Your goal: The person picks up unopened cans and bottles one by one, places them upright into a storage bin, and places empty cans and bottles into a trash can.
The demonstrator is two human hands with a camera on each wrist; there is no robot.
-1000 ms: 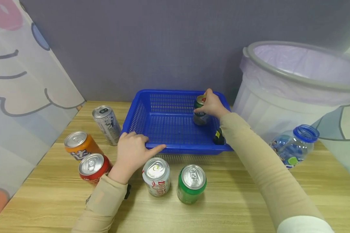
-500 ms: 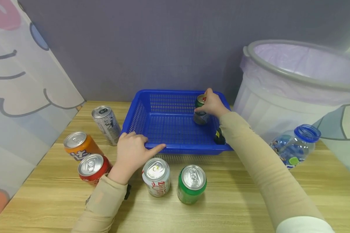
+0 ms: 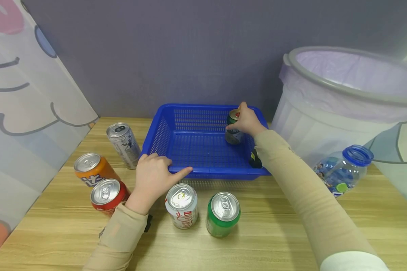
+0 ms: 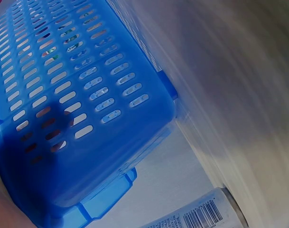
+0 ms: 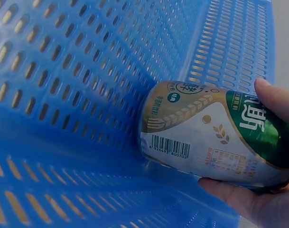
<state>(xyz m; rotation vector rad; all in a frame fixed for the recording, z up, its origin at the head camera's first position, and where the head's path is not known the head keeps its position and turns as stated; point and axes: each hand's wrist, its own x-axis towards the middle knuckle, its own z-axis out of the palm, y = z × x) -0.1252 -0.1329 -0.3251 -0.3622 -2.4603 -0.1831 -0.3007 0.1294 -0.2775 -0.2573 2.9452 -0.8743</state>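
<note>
At the back right of a blue slotted plastic basket (image 3: 207, 171), my right hand (image 3: 247, 121) holds a green-and-silver drink can (image 3: 233, 138) by its upper part. The right wrist view shows the can (image 5: 182, 135) between thumb and fingers, its base against the slotted basket floor. My left hand (image 3: 153, 174) grips the basket's front left corner, fingers over the rim and thumb stretched along the front edge. In the left wrist view the basket wall (image 4: 120, 152) fills much of the picture, with part of a silver can (image 4: 201, 216) below it.
Left of the basket stand a tall silver can (image 3: 124, 146), an orange can (image 3: 96, 169) and a red can (image 3: 109, 195). Nearer are a white Coca-Cola can (image 3: 182, 206) and a green can (image 3: 223, 214). Rightward are a clear blue-necked bottle (image 3: 344, 171) and a lined bin (image 3: 322, 124).
</note>
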